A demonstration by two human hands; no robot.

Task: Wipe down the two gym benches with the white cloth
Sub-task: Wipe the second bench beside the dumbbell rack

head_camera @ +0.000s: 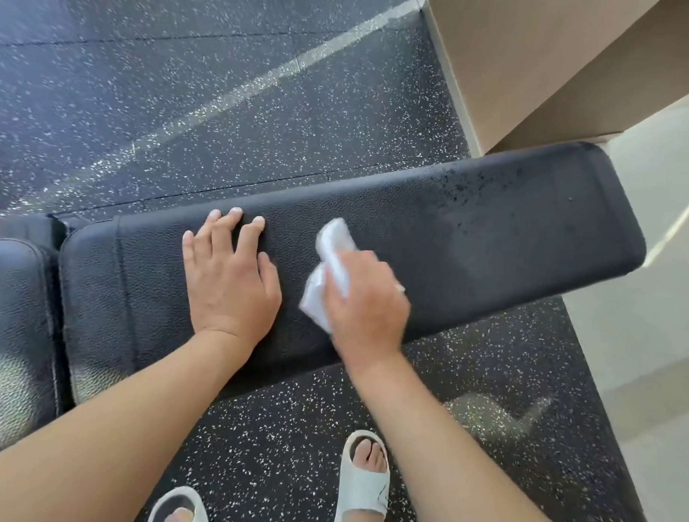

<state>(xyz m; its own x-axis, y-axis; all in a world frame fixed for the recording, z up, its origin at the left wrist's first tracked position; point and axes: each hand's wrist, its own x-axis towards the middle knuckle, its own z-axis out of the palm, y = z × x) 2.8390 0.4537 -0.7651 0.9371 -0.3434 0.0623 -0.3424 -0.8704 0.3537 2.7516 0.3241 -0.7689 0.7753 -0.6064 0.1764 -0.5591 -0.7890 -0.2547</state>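
Note:
A black padded gym bench point(492, 227) runs across the middle of the view, with dark wet droplets on its right part. My left hand point(229, 272) rests flat on the pad, fingers spread. Just to its right, my right hand point(367, 300) grips the crumpled white cloth point(333, 260) and holds it against the pad's middle. A second black pad point(12, 327) adjoins at the far left; whether it belongs to another bench I cannot tell.
Speckled black rubber floor point(184, 99) lies on both sides of the bench. A tan wall corner point(537, 64) stands at the top right, with pale flooring point(653, 310) to the right. My feet in white slides point(362, 484) stand close to the bench's near edge.

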